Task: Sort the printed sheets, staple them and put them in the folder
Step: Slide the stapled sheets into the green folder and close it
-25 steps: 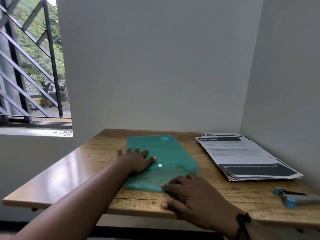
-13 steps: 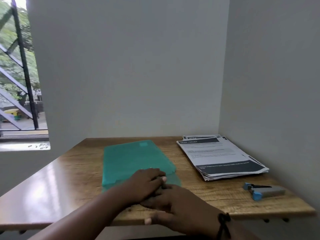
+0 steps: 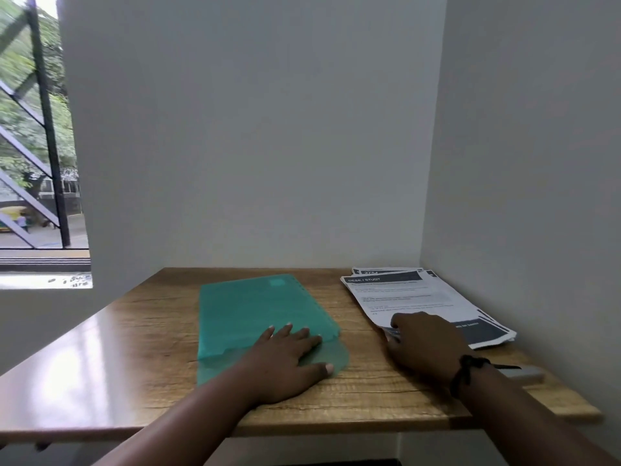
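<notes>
Room: a corner formed by two plain pale grey walls (image 3: pixel 255 136), one ahead and one to the right. At far left, a window (image 3: pixel 30 129) with dark diagonal bars, trees and a street beyond; a bright sill below it.

Surface: wooden table (image 3: pixel 141 334), light brown grain, glossy at the left where it reflects the window light. It is pushed into the corner, far edge against the wall ahead.

Folder (image 3: pixel 255 311): translucent green plastic, lying flat near the table's centre, long side running away from the viewer. A small rectangular label patch sits near the far end; the right edge is notched. A rounded flap lies open on the table at the near end.

Printed sheets (image 3: pixel 413 297): a loose, slightly fanned stack to the right of the folder, apart from it, in the far right corner. White pages with dark header and footer bands; the top header reads "DESK / STUDY".

Left hand (image 3: pixel 285 361): palm down, fingers spread, resting flat on the near end of the folder, thumb on the flap.

Right hand (image 3: pixel 423 344): on the near left corner of the stack, fingers curled at the sheet edges; grip unclear. A black cord (image 3: pixel 467 371) circles the wrist.

Stapler (image 3: pixel 524 375): grey, mostly hidden behind the right wrist.
</notes>
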Tool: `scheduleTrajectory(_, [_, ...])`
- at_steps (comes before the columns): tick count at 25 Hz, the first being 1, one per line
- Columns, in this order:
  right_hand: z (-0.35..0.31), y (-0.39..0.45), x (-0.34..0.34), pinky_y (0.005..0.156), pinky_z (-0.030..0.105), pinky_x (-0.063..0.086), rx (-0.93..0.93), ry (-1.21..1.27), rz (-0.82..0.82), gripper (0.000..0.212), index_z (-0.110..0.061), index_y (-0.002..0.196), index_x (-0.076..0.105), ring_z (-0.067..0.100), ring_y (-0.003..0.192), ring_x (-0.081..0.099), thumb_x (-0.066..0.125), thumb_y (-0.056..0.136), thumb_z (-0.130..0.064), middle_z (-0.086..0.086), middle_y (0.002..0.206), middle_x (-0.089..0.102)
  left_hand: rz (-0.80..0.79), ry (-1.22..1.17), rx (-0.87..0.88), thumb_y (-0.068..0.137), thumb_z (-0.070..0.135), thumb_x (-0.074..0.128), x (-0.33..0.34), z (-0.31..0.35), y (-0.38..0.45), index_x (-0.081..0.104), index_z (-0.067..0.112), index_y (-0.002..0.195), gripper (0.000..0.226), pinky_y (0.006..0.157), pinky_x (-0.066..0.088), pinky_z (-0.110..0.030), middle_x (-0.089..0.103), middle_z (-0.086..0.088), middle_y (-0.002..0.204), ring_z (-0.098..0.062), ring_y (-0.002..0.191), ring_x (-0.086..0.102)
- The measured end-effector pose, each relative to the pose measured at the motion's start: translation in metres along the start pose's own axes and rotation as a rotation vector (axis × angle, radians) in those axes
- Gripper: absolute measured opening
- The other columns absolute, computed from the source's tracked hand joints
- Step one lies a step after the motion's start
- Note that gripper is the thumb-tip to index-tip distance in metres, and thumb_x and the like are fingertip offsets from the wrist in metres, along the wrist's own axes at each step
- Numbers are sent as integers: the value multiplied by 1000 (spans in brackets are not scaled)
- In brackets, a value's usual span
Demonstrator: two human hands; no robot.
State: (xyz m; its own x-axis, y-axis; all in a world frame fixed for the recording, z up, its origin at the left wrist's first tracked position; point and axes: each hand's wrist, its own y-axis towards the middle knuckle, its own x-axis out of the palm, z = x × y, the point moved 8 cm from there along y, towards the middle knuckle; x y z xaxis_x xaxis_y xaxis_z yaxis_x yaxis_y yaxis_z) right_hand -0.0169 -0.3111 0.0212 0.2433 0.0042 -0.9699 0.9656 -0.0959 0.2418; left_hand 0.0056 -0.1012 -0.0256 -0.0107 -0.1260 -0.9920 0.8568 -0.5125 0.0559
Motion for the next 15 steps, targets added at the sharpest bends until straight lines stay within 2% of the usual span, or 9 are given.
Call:
scheduleTrajectory(2, [-10,-1,-8,68,28,38,-35,-65,40,28,-24,97,59,16,79,49,39,95,-43,-1,99,64,-12,-6,-6,90,73,27,0,0,-1,17,37,153,73,121,-4,-39,11,8,162,-14,150,0])
scheduleTrajectory(4, [-13,0,-18,67,28,39,-40,-100,72,32,-23,94,61,18,78,51,38,96,-45,-1,94,64,-12,-20,-8,89,73,29,-2,2,-3,18,37,152,74,121,-4,-39,12,8,162,-14,150,2])
scheduleTrajectory(7, [-8,4,-32,75,28,45,-34,-147,105,37,-25,104,63,18,94,61,40,94,-51,-3,103,68,49,-47,-13,89,71,36,-11,4,-7,27,34,150,72,119,5,-36,20,7,160,-15,147,14])
scheduleTrajectory(9, [-2,7,-23,83,27,47,-25,-178,-16,41,-30,108,64,14,100,61,44,89,-60,-8,105,68,143,-71,-7,89,68,41,-21,5,-11,37,32,145,67,115,16,-33,31,6,155,-15,142,25])
scheduleTrajectory(11, [9,11,-9,81,27,47,10,-59,-221,48,-29,90,70,6,89,61,45,84,-69,-12,90,70,241,-103,-2,90,65,43,-29,5,-15,46,32,138,59,110,26,-32,43,7,145,-13,132,35])
scheduleTrajectory(12, [16,18,-8,75,25,45,30,-1,-253,51,-23,77,69,5,80,59,44,86,-68,-10,80,69,277,-101,-12,89,66,42,-31,4,-16,47,33,135,56,108,29,-33,45,9,140,-12,128,37])
scheduleTrajectory(13, [25,29,-12,68,24,43,45,15,-220,51,-19,70,63,6,76,58,44,90,-62,-8,77,67,305,-88,-36,89,66,41,-33,2,-16,48,34,132,54,106,30,-35,47,10,136,-12,125,38])
scheduleTrajectory(14, [35,43,-17,67,26,42,61,9,-157,44,-20,71,61,10,80,59,45,93,-54,-5,84,68,336,-83,-76,90,65,40,-35,-2,-15,49,35,130,51,104,31,-36,47,10,134,-13,123,39])
scheduleTrajectory(15, [43,56,-19,73,27,44,65,-17,-99,31,-23,80,64,14,91,61,48,95,-45,-3,98,69,372,-101,-131,90,64,40,-38,-9,-14,50,35,128,49,103,32,-37,49,11,133,-13,123,40])
